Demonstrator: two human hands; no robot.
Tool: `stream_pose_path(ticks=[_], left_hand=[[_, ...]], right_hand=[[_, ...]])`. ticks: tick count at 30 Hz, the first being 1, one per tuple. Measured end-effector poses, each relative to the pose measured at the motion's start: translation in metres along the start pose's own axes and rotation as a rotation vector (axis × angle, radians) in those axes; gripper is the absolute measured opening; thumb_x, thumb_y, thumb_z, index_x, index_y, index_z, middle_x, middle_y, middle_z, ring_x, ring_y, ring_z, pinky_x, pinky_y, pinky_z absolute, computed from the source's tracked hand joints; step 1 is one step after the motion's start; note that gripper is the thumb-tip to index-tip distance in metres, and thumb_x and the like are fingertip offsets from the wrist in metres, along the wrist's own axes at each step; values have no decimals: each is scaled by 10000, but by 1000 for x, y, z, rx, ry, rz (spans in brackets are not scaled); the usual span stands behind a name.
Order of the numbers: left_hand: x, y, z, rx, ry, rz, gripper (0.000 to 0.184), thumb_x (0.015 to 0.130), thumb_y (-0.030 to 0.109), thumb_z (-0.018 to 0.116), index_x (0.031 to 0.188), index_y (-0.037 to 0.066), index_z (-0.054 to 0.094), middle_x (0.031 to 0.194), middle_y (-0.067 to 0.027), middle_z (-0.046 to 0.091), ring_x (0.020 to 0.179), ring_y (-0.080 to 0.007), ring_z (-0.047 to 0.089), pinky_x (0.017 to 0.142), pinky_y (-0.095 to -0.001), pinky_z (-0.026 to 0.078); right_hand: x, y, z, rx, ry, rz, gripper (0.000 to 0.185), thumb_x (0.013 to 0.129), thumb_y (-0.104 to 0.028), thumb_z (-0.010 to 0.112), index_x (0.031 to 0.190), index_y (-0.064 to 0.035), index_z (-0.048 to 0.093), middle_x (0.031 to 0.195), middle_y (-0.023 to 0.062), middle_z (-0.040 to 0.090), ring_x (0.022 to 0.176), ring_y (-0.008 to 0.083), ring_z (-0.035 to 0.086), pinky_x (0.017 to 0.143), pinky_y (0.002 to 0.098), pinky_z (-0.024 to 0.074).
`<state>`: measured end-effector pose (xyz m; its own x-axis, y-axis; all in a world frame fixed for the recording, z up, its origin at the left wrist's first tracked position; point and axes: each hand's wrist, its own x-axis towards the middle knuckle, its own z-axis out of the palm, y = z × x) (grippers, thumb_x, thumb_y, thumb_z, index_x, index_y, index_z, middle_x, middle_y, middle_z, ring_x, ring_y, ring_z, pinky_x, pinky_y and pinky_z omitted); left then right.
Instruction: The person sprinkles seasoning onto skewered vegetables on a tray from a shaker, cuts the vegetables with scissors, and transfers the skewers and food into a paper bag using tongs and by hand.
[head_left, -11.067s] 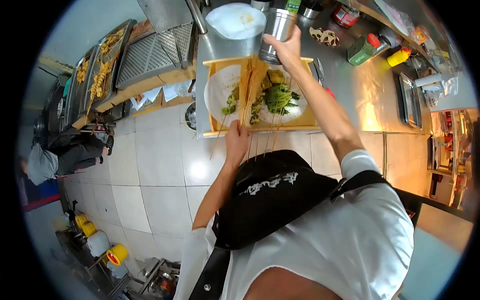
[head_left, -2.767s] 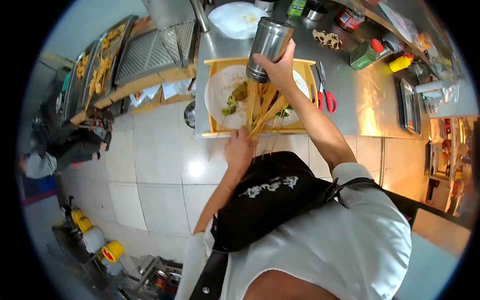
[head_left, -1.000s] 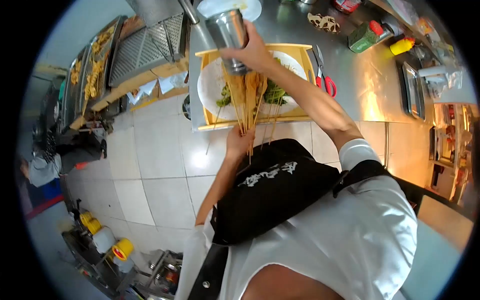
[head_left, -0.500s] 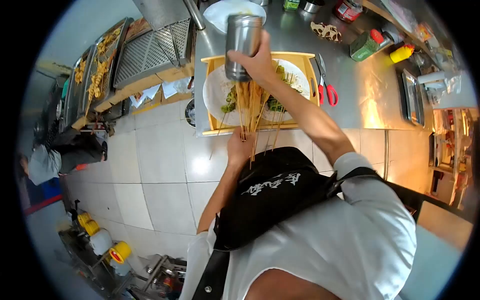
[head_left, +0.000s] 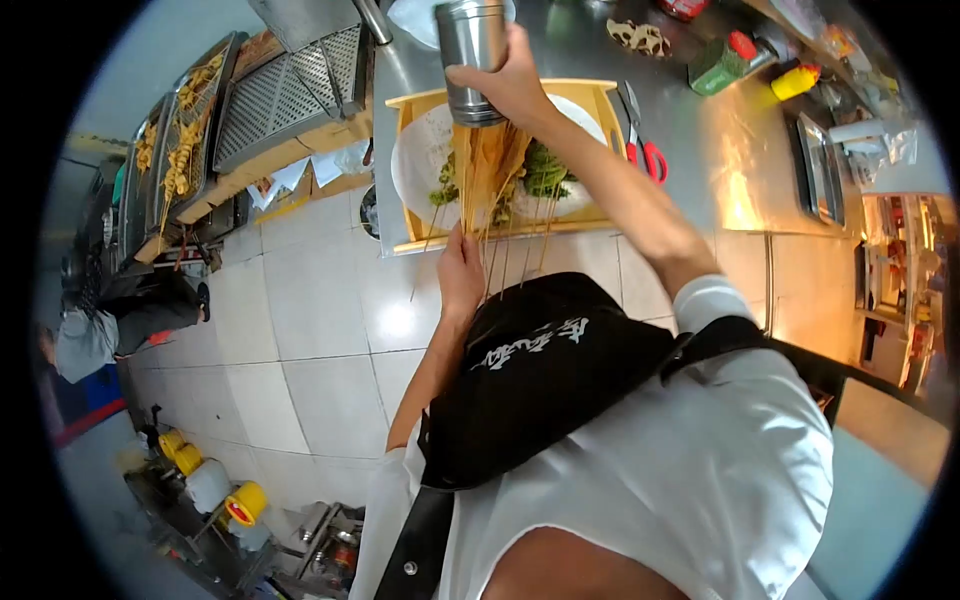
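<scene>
My right hand (head_left: pixel 515 85) is closed round a metal shaker (head_left: pixel 473 60), held tilted above the food. Its lower end is over a bunch of skewers with flat yellow-brown food (head_left: pixel 490 155). Below, my left hand (head_left: pixel 462 275) has its fingers wrapped round the stick ends of that bunch. Skewers of green vegetables (head_left: pixel 545 172) lie on the white plates (head_left: pixel 412 155), on both sides of the bunch. A yellow wooden tray (head_left: pixel 600 98) holds the plates. The shaker and my right arm hide part of the food.
Red-handled scissors (head_left: pixel 654 160) lie right of the tray. Further right are a red-lidded jar (head_left: pixel 718 70), a yellow bottle (head_left: pixel 796 82) and a dark tray (head_left: pixel 820 170). At left stand a perforated metal rack (head_left: pixel 290 105) and trays of skewers (head_left: pixel 185 150). Another person (head_left: pixel 150 315) is at far left.
The view has shifted, moving the counter up in the picture. Both hands keep their holds; my left hand and the yellow-brown bunch sit slightly further left, and the bunch is spread more visibly.
</scene>
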<state>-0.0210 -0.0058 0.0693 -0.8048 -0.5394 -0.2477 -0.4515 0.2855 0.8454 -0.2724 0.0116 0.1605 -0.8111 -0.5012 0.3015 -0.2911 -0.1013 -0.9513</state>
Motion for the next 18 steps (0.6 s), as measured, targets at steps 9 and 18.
stream_pose_path(ticks=[9, 18], left_hand=[[0, 1, -34, -698, 51, -129, 133, 994, 201, 463, 1027, 88, 525, 665, 51, 400, 468, -21, 325, 376, -182, 248], [12, -38, -22, -289, -109, -106, 213, 907, 29, 467, 1119, 18, 482, 841, -117, 587, 637, -249, 583, 554, -363, 491]], right_hand=[[-3, 16, -36, -92, 124, -106, 966, 666, -232, 833, 1342, 64, 209, 1165, 178, 503, 1072, 263, 553, 920, 400, 497], [-35, 15, -49, 74, 216, 148, 969, 672, -215, 807, 1373, 40, 188, 1234, 196, 468, 1130, 271, 518, 965, 392, 456]])
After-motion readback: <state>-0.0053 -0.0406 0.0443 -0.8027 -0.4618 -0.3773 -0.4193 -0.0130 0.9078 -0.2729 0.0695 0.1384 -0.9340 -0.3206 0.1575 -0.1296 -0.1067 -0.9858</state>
